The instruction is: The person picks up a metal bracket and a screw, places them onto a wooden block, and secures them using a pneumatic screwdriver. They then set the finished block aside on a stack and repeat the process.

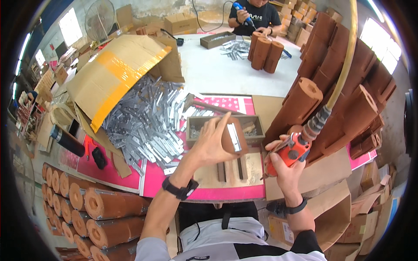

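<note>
My left hand is closed around a brown cylinder and holds it on end above the work board. A silver metal strip lies along the cylinder's side facing my right hand. In my right hand is a red pneumatic screwdriver, with a hose running up from it. Its tip points down and left, apart from the cylinder. Behind my left hand sits a grey tray with small metal pieces, partly hidden. Below the cylinder, two dark bars stand on a wooden board.
An open cardboard box spills a heap of metal strips on the left. Brown cylinders are stacked at lower left, with more standing at right. Across the white table, a co-worker holds a blue screwdriver.
</note>
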{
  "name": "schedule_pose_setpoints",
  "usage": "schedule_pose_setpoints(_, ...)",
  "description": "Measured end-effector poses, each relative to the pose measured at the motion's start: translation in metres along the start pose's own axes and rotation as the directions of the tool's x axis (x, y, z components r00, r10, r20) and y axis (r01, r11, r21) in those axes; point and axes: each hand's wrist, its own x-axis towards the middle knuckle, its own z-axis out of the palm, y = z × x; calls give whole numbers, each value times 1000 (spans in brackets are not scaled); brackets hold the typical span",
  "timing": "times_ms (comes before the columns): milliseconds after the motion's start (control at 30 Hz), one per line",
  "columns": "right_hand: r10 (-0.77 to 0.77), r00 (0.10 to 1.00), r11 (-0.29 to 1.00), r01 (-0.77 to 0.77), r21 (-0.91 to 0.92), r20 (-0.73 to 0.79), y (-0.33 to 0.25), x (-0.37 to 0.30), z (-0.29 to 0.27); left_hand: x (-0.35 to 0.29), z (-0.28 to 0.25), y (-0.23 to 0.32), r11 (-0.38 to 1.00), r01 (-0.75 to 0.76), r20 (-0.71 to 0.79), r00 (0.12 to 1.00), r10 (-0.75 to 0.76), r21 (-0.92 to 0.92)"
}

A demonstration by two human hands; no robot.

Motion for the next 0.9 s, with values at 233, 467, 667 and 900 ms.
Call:
schedule_pose_setpoints(233, -3, 1000, 1000, 4, -8, 15, 0, -1, 1, -11, 1, -7, 999, 37, 20, 999, -38, 8)
schedule_pose_setpoints(467, 1, 999, 1000, -1, -12, 34, 0, 0, 5, -10, -4, -3, 999, 4, 16, 1000, -3, -48)
schedule_pose_setpoints(667, 31, 999, 1000, -31, -2, 12, -4, 8, 12, 38, -22, 5, 1000, 10, -98, 995, -12, -25)
schedule_pose_setpoints(900, 91, 996, 996, -92, 6, 23, -8, -5, 1, -28, 1, -1, 990, -65, 5, 998, 66, -121)
